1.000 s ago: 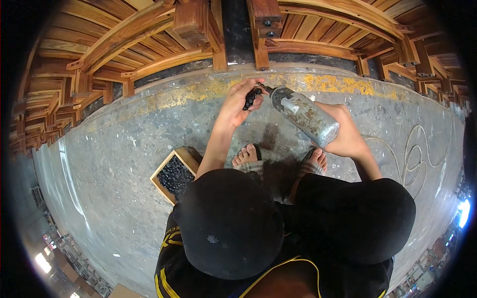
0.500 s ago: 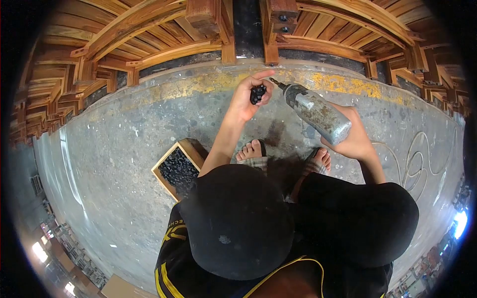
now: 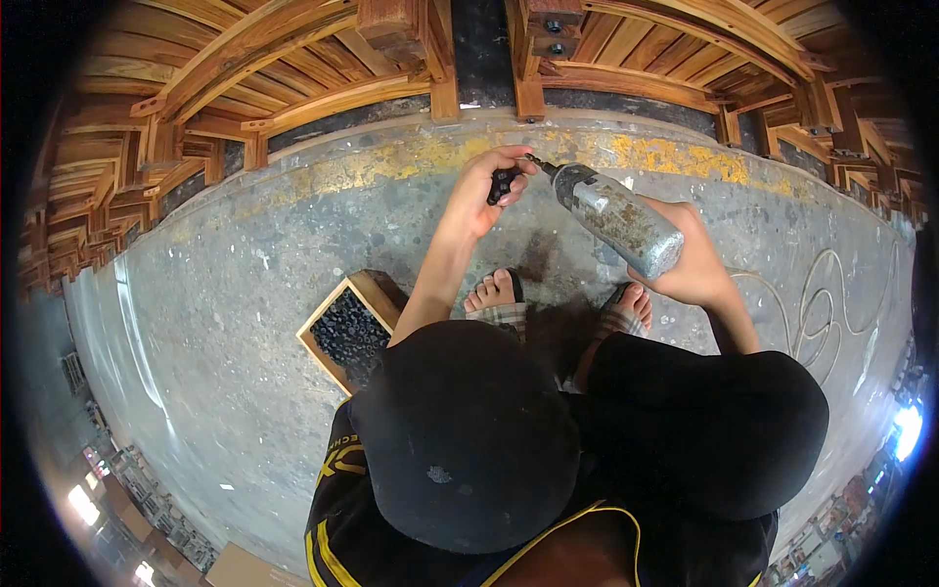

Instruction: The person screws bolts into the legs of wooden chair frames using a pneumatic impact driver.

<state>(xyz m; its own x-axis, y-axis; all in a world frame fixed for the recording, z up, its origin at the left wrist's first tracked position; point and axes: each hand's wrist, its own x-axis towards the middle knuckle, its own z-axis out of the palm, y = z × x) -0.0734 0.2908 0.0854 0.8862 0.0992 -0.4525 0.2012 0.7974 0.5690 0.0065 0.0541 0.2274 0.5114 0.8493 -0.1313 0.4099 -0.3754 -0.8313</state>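
Your right grip [image 3: 696, 252] holds a scuffed silver cylindrical driver [image 3: 618, 219], probably heavy, best supported beneath its body. Your left grip [image 3: 477, 193] curls around small black pieces [image 3: 503, 183], likely light.

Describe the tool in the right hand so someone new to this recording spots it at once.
Start at the wooden furniture along the top, then drop past the worn yellow stripe on the grey floor. There the right hand holds a power tool, its bit pointing toward the left hand. Its scuffed silvery, bottle-shaped body sets it apart from the small black parts in that hand.
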